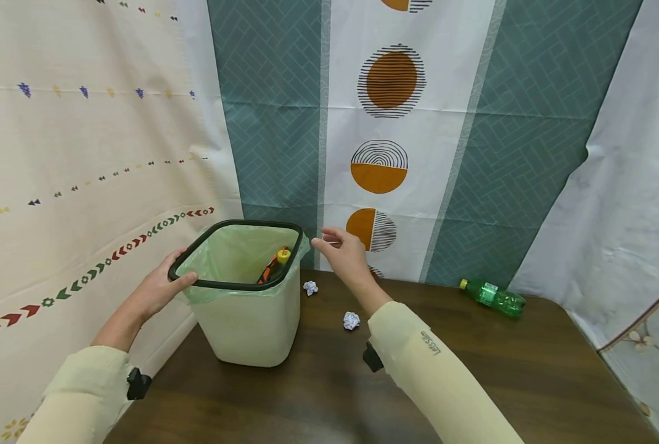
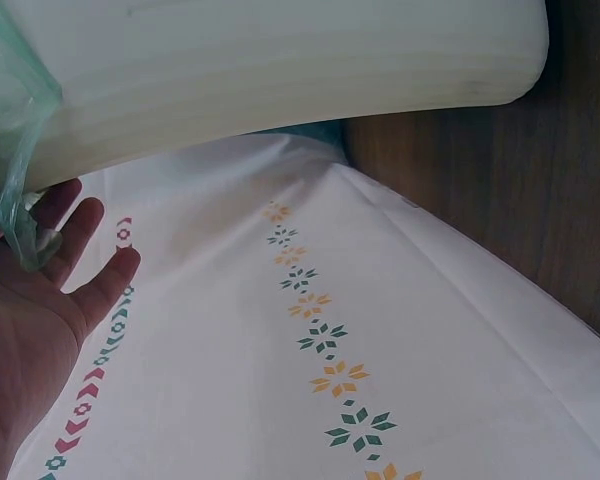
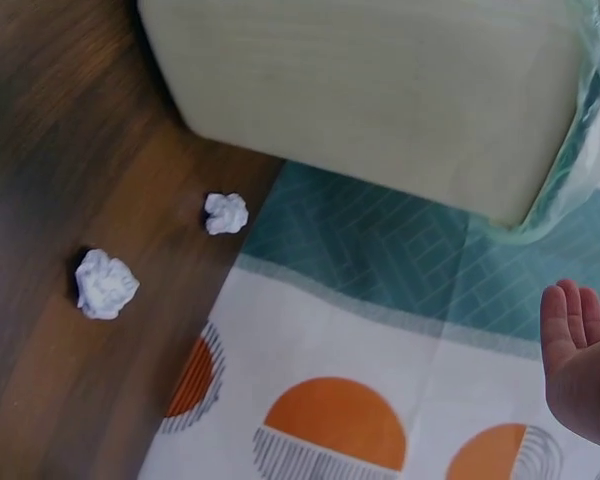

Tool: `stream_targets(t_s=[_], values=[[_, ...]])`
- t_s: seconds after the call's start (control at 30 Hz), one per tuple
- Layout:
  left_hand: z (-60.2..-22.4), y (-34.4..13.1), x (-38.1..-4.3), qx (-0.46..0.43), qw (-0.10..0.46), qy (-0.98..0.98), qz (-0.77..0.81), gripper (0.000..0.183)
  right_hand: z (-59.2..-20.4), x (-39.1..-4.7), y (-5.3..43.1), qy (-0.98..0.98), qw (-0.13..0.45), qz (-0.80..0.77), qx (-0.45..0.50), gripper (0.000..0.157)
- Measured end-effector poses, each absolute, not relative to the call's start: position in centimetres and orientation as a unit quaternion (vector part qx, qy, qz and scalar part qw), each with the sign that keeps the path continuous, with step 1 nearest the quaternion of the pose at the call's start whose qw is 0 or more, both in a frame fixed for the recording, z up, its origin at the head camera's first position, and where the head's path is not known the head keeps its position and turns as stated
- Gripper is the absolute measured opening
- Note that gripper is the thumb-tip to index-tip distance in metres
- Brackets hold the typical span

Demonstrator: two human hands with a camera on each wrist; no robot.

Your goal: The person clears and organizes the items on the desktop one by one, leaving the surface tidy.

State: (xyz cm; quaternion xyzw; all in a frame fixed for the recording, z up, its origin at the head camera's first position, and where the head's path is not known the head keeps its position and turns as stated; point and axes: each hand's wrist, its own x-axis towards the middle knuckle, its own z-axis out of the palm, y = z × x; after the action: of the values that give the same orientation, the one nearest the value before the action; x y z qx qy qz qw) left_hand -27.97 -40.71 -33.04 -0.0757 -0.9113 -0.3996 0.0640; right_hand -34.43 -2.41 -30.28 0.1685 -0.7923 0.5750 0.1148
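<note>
A pale trash bin (image 1: 246,330) with a black rim and a green liner bag (image 1: 209,250) stands upright on the dark wooden table. My left hand (image 1: 159,287) holds the bin's near left corner, thumb over the rim; its other fingers lie outside, by the bag's edge in the left wrist view. My right hand (image 1: 347,256) hovers just right of the rim, fingers loosely bent, nothing visible in it. Inside the bin are a yellow-capped bottle (image 1: 283,256) and an orange-red item (image 1: 267,271), partly hidden by the rim. Two crumpled paper balls, one small (image 3: 226,213) and one larger (image 3: 106,285), lie right of the bin.
A green plastic bottle (image 1: 494,298) with a yellow cap lies on its side near the table's (image 1: 446,382) back right. Patterned cloths hang behind the table and along its left side. Another pale cloth (image 1: 629,203) hangs at the right.
</note>
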Motion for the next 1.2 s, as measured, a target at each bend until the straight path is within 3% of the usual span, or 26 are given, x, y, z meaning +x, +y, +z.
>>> stream_targets(t_s=[0.6, 1.2], values=[[-33.0, -40.6, -28.0, -0.061, 0.062, -0.914, -0.396, 0.088, -35.8, -36.4, 1.1, -0.814, 0.108, 0.563, 0.092, 0.043], [-33.0, -40.5, -27.8, -0.053, 0.063, -0.913, -0.399, 0.087, -44.4, -37.9, 4.1, -0.848, 0.083, 0.524, 0.01, 0.044]])
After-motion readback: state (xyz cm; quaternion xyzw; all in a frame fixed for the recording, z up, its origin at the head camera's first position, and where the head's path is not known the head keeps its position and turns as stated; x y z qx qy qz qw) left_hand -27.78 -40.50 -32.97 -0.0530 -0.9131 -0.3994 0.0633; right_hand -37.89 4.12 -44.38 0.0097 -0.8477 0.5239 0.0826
